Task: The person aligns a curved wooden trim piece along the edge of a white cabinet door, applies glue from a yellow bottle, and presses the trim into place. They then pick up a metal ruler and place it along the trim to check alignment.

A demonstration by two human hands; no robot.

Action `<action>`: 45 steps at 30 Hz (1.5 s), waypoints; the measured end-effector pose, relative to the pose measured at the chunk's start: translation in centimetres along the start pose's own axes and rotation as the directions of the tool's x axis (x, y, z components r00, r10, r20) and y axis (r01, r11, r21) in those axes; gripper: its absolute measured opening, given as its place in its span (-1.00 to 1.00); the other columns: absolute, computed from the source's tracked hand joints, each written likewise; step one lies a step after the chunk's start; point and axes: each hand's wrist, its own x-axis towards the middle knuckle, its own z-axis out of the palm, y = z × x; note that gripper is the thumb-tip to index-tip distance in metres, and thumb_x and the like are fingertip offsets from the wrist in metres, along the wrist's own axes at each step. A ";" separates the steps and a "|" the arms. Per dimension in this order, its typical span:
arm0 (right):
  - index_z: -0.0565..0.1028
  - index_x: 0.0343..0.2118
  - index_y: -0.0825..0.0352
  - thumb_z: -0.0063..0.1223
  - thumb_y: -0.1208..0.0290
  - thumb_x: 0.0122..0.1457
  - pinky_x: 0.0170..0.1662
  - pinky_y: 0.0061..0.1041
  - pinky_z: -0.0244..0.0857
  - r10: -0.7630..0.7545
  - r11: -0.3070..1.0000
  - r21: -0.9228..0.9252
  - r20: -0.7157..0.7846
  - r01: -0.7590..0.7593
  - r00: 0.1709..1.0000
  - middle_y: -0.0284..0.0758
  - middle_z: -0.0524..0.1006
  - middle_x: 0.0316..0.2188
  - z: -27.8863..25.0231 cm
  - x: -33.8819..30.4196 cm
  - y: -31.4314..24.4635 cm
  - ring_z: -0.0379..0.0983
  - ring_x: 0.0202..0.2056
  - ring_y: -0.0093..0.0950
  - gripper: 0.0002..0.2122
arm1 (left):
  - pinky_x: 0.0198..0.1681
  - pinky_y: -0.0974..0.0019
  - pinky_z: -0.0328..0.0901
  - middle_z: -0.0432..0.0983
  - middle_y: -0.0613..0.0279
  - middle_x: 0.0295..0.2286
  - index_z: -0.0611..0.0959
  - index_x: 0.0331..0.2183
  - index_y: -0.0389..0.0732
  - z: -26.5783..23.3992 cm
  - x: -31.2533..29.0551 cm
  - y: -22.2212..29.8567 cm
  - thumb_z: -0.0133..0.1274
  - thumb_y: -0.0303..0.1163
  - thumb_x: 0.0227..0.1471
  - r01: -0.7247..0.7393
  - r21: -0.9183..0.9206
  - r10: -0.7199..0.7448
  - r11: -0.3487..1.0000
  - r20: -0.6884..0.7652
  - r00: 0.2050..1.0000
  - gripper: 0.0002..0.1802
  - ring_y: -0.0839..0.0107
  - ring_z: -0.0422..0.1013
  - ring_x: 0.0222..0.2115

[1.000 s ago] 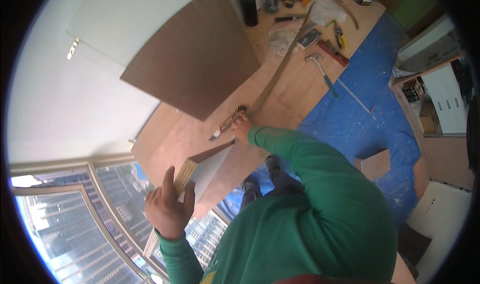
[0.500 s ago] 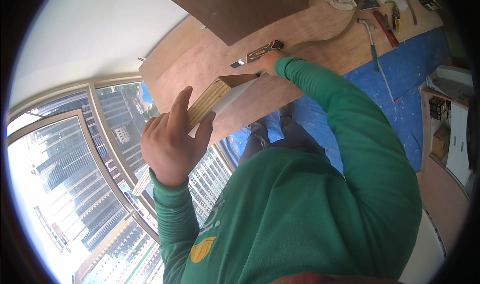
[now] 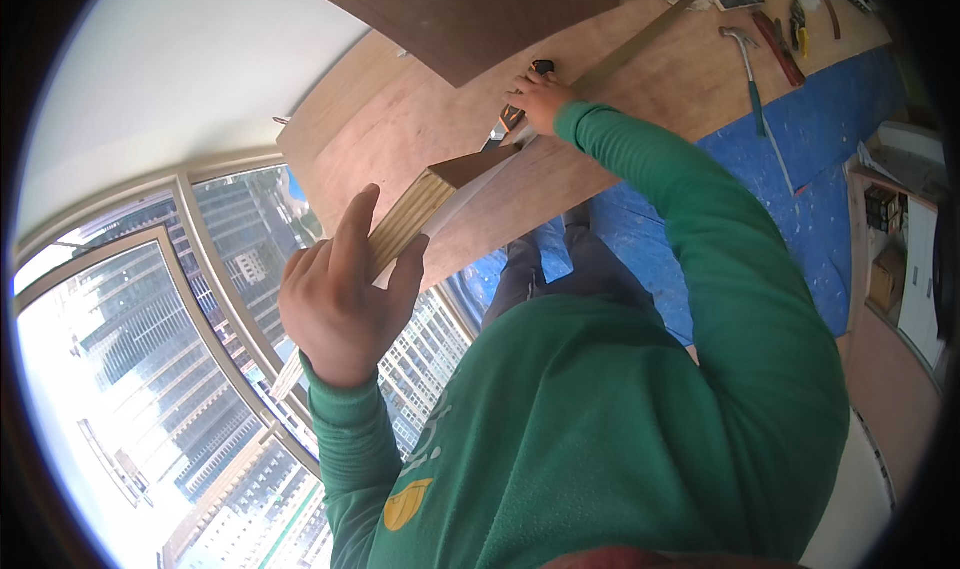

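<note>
My left hand (image 3: 335, 304) grips the near end of a plywood board (image 3: 412, 221), thumb on one side and fingers on the other. The board's layered pale edge faces me, and its far end reaches the worktable. Over at that far end, my right hand (image 3: 540, 101) is closed over an orange-and-black utility knife (image 3: 510, 119). The knife's blade end points toward the board, and its dark butt shows past my fingers. A long brown strip (image 3: 650, 41) runs from beside my right hand toward the back right.
A large brown panel (image 3: 470, 14) stands at the back of the wooden worktable (image 3: 350, 119). A hammer (image 3: 750, 79), a red-handled tool (image 3: 780, 49) and yellow-handled pliers (image 3: 798, 24) lie at right. Blue sheeting (image 3: 820, 119) covers the floor. Windows (image 3: 130, 339) are at left.
My right hand has moved from the board's far end onto the utility knife. The knife has turned to a steeper angle, and the brown strip looks straighter. My left hand has barely moved.
</note>
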 end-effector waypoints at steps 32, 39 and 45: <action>0.56 -0.28 0.44 -0.18 0.03 0.46 -0.08 0.04 0.37 0.496 0.615 0.595 0.219 -0.518 0.840 0.10 0.61 -0.30 10.1 -11.8 -5.8 0.54 -0.19 0.12 -0.52 | -0.45 0.27 0.38 0.57 0.21 -0.62 0.71 0.00 -0.15 0.2 0.2 -0.8 0.46 -0.26 -0.17 0.016 -0.003 -0.016 1.000 0.028 0.999 -0.38 0.33 0.52 -0.62; 0.55 -0.29 0.44 -0.20 0.06 0.47 -0.08 0.04 0.37 0.502 0.623 0.578 0.221 -0.527 0.836 0.12 0.61 -0.29 10.6 -11.6 -6.3 0.54 -0.17 0.13 -0.52 | -0.47 0.29 0.35 0.51 0.28 -0.69 0.71 -0.02 -0.13 0.5 0.3 -1.3 0.46 -0.22 -0.16 0.022 -0.005 -0.022 1.000 0.012 1.000 -0.39 0.37 0.48 -0.67; 0.58 -0.19 0.45 -0.17 0.11 0.45 -0.04 0.06 0.37 0.501 0.631 0.582 0.198 -0.512 0.842 0.13 0.62 -0.25 9.9 -11.6 -6.9 0.55 -0.15 0.14 -0.56 | -0.48 0.29 0.34 0.51 0.27 -0.68 0.72 -0.02 -0.14 0.4 0.6 -1.4 0.46 -0.22 -0.17 0.023 0.019 -0.023 1.000 0.025 0.999 -0.39 0.37 0.47 -0.67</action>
